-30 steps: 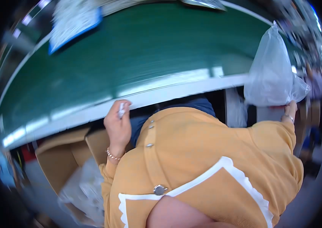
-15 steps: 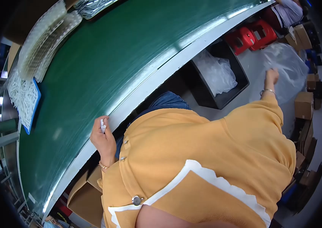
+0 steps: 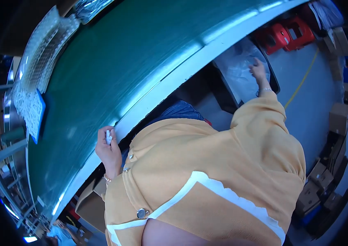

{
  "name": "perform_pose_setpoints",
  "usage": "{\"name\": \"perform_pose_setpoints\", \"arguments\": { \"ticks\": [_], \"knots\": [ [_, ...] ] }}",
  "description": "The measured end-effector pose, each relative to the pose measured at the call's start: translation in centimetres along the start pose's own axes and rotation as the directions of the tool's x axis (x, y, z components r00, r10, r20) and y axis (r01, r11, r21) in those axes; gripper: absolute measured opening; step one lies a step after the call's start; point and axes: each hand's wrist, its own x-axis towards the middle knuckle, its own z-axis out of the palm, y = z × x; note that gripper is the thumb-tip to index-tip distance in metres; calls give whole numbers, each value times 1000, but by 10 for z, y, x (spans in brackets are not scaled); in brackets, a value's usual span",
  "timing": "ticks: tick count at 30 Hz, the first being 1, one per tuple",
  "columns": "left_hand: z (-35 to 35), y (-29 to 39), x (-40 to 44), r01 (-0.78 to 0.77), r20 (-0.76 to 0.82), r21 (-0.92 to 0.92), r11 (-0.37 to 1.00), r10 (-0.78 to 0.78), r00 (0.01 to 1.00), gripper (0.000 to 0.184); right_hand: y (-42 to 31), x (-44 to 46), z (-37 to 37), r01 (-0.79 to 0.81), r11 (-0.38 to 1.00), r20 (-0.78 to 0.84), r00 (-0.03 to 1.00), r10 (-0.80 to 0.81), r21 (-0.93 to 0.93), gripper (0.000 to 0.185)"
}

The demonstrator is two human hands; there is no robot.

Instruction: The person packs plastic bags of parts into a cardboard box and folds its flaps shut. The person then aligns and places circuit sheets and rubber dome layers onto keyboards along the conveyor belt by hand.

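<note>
My left hand (image 3: pixel 109 151) is closed at the near edge of the green work surface (image 3: pixel 112 65), with small white pieces (image 3: pixel 108 137) showing between thumb and fingers. Their exact kind is too small to tell. On the other side, my right hand (image 3: pixel 258 70) is over the black bin (image 3: pixel 274 80), its fingers apart. Clear plastic bags (image 3: pixel 239 74) fill the bin's top, just below and beside that hand. Whether the fingertips touch the plastic is hard to tell.
Pale stacked trays (image 3: pixel 42 53) stand on the far left of the surface, beside a blue tray (image 3: pixel 42 110) heaped with thin white parts (image 3: pixel 25 100). Red stools (image 3: pixel 299 35) sit beyond the bin near another person (image 3: pixel 325 14). Cardboard boxes (image 3: pixel 340 119) line the right.
My right hand has moved left from the floor side to the bin and let go of the large clear bag, which now lies on the bin. My left hand stays nearly still.
</note>
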Motion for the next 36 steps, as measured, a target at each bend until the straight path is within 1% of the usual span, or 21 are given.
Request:
{"name": "perform_pose_setpoints", "arguments": {
  "ticks": [2,3,4,6,7,8,9,10,11,12,14,16,18,20,22,23,25,32,34,35,36],
  "knots": [
    [-1,-9,0,2,-45,-41,999,-4,999,8,-27,3,-27,87,989,-249,967,-56,117,55],
    [-6,-15,-1,-5,-81,-79,997,-1,997,7,-34,17,-38,360,933,-463,824,-327,-17,45],
    [-11,-16,-3,39,-104,16,999,-37,994,7,-79,4,-52,455,858,-533,800,-276,238,37],
    [-22,-26,-10,132,-147,78,988,-120,982,7,-166,-19,-77,533,792,-605,747,-274,299,34],
    [-27,-36,-16,134,-216,70,989,-116,969,8,-184,1,-80,619,757,-640,672,-373,209,33],
    [-31,-46,-24,138,-291,74,988,-111,950,9,-226,-17,-77,591,725,-559,755,-343,353,29],
    [-35,-52,-33,196,-368,96,976,-148,918,9,-273,-29,-78,590,747,-444,783,-436,306,28],
    [-42,-57,-43,266,-455,109,958,-190,870,9,-305,-5,-63,694,583,-330,717,-614,423,29],
    [-51,-65,-56,357,-484,127,925,-257,837,10,-347,-28,-43,786,485,-261,596,-759,383,30],
    [-60,-66,-72,449,-506,133,884,-329,797,11,-386,-57,-29,790,451,-87,528,-845,415,30],
    [-73,-71,-107,667,-608,69,742,-499,617,15,-449,-89,14,837,317,232,234,-944,446,31],
    [-78,-74,-154,788,-701,-23,615,-572,426,15,-504,-146,49,884,185,550,-93,-830,429,34],
    [-66,-75,-204,844,-782,-181,505,-594,188,15,-536,-208,72,882,55,679,-320,-661,468,37],
    [-59,-75,-259,839,-810,-273,470,-584,63,20,-561,-263,101,839,-46,700,-482,-527,543,40],
    [-54,-67,-300,896,-814,-378,233,-544,-202,27,-575,-310,126,732,-299,664,-681,-308,612,42],
    [-52,-67,-319,892,-808,-403,206,-538,-240,27,-578,-329,135,660,-362,613,-749,-251,658,43],
    [-49,-72,-350,880,-775,-470,68,-509,-375,35,-580,-363,148,590,-405,581,-798,-161,698,41],
    [-84,-151,-375,875,-693,-481,-55,-587,-419,51,-561,-430,166,525,-414,576,-817,-1,744,39],
    [-89,-197,-383,819,-579,-556,-143,-640,-504,52,-555,-442,170,562,-414,621,-784,11,717,38],
    [-91,-218,-387,817,-573,-559,-138,-648,-502,52,-553,-448,172,561,-424,632,-774,36,711,38],
    [-92,-238,-391,844,-495,-529,-92,-774,-395,45,-551,-456,175,554,-437,640,-766,66,708,38]
  ]
}}
